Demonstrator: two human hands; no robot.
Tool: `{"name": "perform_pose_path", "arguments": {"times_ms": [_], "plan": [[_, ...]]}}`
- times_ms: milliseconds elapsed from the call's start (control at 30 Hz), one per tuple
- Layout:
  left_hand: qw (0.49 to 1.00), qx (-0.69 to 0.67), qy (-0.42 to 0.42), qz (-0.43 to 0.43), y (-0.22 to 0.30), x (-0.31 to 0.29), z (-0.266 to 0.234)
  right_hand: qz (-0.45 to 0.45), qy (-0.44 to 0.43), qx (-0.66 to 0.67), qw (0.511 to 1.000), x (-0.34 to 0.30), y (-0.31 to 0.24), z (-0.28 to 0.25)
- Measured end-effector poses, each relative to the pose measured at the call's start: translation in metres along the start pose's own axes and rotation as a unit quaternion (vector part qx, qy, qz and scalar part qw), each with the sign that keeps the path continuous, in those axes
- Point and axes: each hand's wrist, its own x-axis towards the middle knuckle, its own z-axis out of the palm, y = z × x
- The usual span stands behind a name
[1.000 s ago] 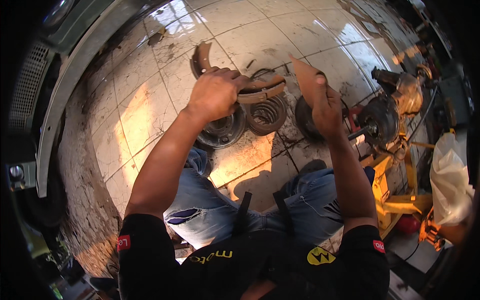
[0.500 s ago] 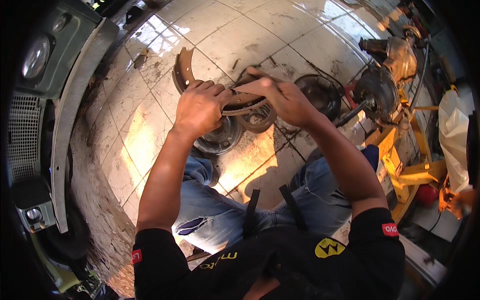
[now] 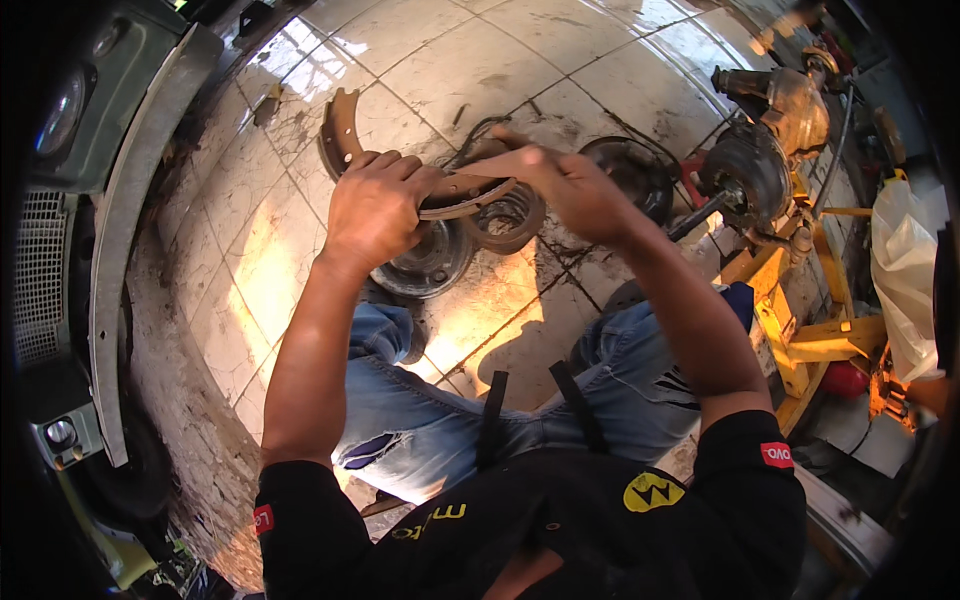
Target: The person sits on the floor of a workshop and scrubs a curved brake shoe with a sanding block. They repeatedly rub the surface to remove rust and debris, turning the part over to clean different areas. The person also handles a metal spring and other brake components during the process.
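Clasping the brake shoe (image 3: 340,127) in its fingers (image 3: 402,170), the left hand (image 3: 375,208) hangs above the floor (image 3: 490,50), in from its left edge. The right hand (image 3: 582,195) pinches a sheet (image 3: 497,164) (contact with the shoe unclear).

Black shirt (image 3: 600,545): yellow lettering (image 3: 440,517), round yellow emblem (image 3: 653,492) on front. Red patches (image 3: 776,455) with white letters, one on each sleeve (image 3: 735,440).

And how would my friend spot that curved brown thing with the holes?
Look over the pale tiled floor for the person's left hand. It grips the curved brown piece, which shows on both sides of that hand. Unlike the round coiled part on the floor nearby, it is an open arc with small holes.
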Motion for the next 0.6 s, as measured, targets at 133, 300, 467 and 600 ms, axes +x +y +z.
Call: {"name": "perform_pose_path", "arguments": {"times_ms": [133, 300, 467, 600], "plan": [[1.000, -0.023, 0.014, 0.010, -0.009, -0.013, 0.007, -0.021, -0.002, 0.031, 0.999, -0.002, -0.020, 0.001], [1.000, -0.009, -0.003, 0.001, -0.002, -0.005, 0.000, -0.001, -0.047, 0.073, 0.996, -0.006, -0.032, -0.008], [0.999, -0.035, 0.025, 0.020, -0.004, -0.010, -0.001, 0.056, -0.062, 0.065, 0.994, -0.015, -0.035, -0.018], [0.999, -0.018, 0.042, 0.028, -0.002, -0.002, 0.002, 0.001, -0.021, 0.025, 0.999, -0.012, -0.030, -0.008]]}}
